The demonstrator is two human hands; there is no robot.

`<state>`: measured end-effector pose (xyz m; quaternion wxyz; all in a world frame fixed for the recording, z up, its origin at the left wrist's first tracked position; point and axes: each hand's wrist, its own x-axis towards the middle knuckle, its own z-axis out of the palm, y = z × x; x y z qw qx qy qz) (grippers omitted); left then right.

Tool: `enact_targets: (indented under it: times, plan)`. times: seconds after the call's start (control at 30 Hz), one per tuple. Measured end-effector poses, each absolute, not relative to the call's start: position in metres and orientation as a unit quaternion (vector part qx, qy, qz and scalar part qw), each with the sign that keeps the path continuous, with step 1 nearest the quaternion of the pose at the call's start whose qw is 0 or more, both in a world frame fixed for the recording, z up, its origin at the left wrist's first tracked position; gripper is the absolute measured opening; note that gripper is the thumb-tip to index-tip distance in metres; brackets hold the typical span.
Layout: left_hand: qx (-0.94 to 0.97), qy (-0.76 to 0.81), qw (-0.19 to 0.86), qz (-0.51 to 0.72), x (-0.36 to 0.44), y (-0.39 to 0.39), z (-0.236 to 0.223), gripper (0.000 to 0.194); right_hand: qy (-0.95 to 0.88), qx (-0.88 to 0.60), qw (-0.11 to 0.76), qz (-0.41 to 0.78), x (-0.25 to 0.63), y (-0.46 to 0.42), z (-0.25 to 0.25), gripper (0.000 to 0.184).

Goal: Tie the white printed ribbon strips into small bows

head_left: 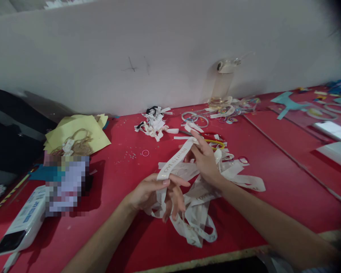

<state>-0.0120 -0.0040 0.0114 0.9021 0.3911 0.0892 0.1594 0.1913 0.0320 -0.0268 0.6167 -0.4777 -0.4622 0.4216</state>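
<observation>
A white printed ribbon (174,162) is stretched at a slant between my two hands. My left hand (159,193) pinches its lower end between thumb and forefinger, with the other fingers loosely curled below. At the upper end my right hand (203,157) grips the ribbon near the fingertips, which are partly hidden. Beneath both hands lies a tangled heap of the same ribbon (197,223), looped over the red table (136,242). Just behind my right hand are scissors with a yellow handle (216,143), partly covered by it.
Cut ribbon pieces (156,125) are piled by the wall. A pump bottle (222,85) stands behind clear bangles (195,119). Yellow paper (74,132) with twine and a white power bank-like device (24,220) lie left. A phone (333,132) is at right. One pink elastic ring (145,153) lies mid-table.
</observation>
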Motion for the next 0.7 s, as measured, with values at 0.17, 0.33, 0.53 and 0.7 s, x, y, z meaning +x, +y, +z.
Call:
enact_targets:
  times: [0.17, 0.33, 0.53, 0.7]
  plan:
    - [0.416, 0.135, 0.863, 0.252, -0.007, 0.000, 0.006, 0.032, -0.563, -0.450, 0.532, 0.444, 0.184, 0.014, -0.021, 0.044]
    - [0.461, 0.169, 0.832, 0.258, -0.005, 0.001, 0.006, 0.037, -0.734, -0.361, 0.416, 0.398, 0.181, 0.003, -0.021, 0.051]
    - [0.528, 0.176, 0.814, 0.166, -0.004, -0.006, 0.014, 0.042, -0.807, -0.321, 0.359, 0.342, 0.179, 0.005, -0.029, 0.042]
    - [0.559, 0.151, 0.809, 0.103, -0.001, -0.008, 0.018, 0.040, -0.786, -0.391, 0.382, 0.290, 0.178, 0.004, -0.027, 0.028]
